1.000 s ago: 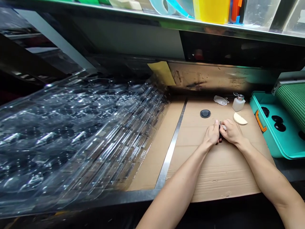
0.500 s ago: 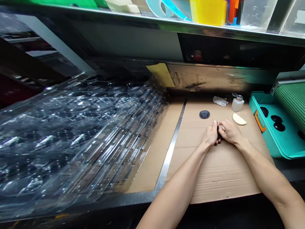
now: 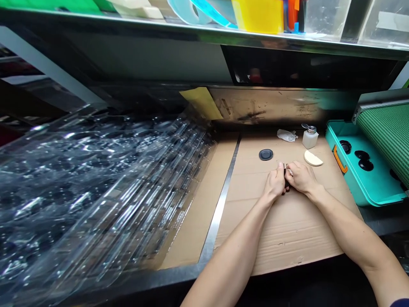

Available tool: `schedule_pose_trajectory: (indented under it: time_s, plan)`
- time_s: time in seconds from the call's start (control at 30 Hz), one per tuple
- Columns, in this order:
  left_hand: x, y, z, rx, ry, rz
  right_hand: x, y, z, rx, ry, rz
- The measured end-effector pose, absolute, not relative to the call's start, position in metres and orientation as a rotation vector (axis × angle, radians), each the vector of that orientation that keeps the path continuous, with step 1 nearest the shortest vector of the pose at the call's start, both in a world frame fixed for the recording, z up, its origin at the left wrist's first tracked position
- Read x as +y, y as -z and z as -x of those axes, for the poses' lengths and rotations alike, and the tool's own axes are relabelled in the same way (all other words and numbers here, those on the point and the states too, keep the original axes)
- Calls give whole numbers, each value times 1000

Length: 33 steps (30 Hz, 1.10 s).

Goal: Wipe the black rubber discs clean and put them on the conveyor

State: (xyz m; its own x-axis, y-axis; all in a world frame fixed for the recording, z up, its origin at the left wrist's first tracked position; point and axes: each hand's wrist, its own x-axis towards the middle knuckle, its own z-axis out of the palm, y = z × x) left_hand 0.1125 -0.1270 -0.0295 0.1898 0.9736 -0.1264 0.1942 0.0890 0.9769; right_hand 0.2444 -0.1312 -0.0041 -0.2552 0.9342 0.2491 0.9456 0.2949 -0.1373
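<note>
**Small dark part pinched between both hands, above the black disc's near side**

The left hand (image 3: 274, 183) and the right hand (image 3: 300, 177) are brought together, their fingertips closed on a small dark part (image 3: 285, 187). A bright metal tip (image 3: 284, 166) shows at its top. Most of the part is hidden by the fingers, so its form cannot be told. It is held just toward the person and to the right of a black round disc (image 3: 266, 154), over a cardboard sheet (image 3: 287, 238).

A slip is judged the main risk, since so small a part is gripped by fingertips alone. If dropped, it could roll left of the disc, past a steel strip (image 3: 220, 204), and be lost among stacked clear plastic trays (image 3: 96, 187), where glare would hide it. A wide swing of the right hand could tip the pump bottle (image 3: 309, 139), which stands behind and right of the disc and could wet the cardboard.

A crumpled white wipe (image 3: 286, 135) lies behind the disc. A cream half-round sponge (image 3: 313, 158) and the bottle stand between the hands and a teal case (image 3: 361, 179), far right of the disc, which holds more black discs (image 3: 366, 165).
</note>
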Motion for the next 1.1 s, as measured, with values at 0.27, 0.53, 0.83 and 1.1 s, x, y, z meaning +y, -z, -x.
schedule_pose_trajectory:
  time_s: [0.27,0.53,0.83,1.1]
  plan:
    - [-114,17,-103,962,-897,-730,-124,6,-255,-1885,-411,1496]
    - [-110,7,-93,857,-718,-513,-123,7,-257,-1870,-684,1503]
    - [-115,3,-98,921,-681,-587,-123,2,-259,-2075,-562,1540]
    - [-124,17,-110,1100,-784,-877,-122,0,-259,-2236,-449,1548]
